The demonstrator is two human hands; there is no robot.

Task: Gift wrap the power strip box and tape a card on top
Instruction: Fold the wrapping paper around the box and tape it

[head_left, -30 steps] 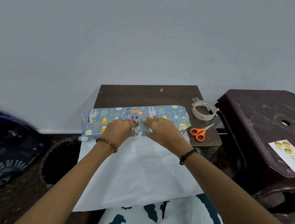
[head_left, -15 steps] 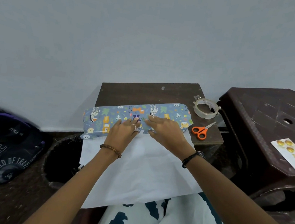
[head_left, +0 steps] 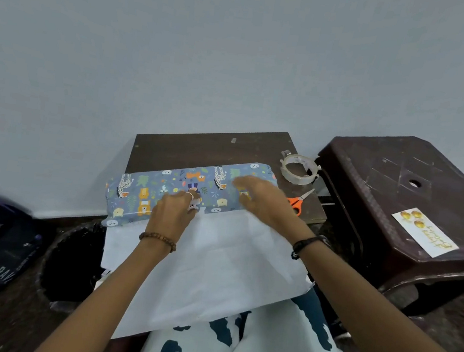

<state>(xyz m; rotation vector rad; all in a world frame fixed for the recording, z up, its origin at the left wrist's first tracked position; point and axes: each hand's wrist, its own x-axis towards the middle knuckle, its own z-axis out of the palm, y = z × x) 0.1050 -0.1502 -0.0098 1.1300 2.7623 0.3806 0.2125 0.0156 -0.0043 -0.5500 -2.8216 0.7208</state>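
Box [head_left: 165,189] under both hands | left fingers [head_left: 190,200] pressing paper edge | right fingers [head_left: 246,183] flat

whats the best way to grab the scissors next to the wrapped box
Take the scissors by the orange handle loops, coming in from the near side. The loops point toward the person and the blades angle away toward the tape roll, though the right hand partly covers them.

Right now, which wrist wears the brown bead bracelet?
The left hand, resting on the wrapped box; its wrist carries brown beads. The right hand has a black band.
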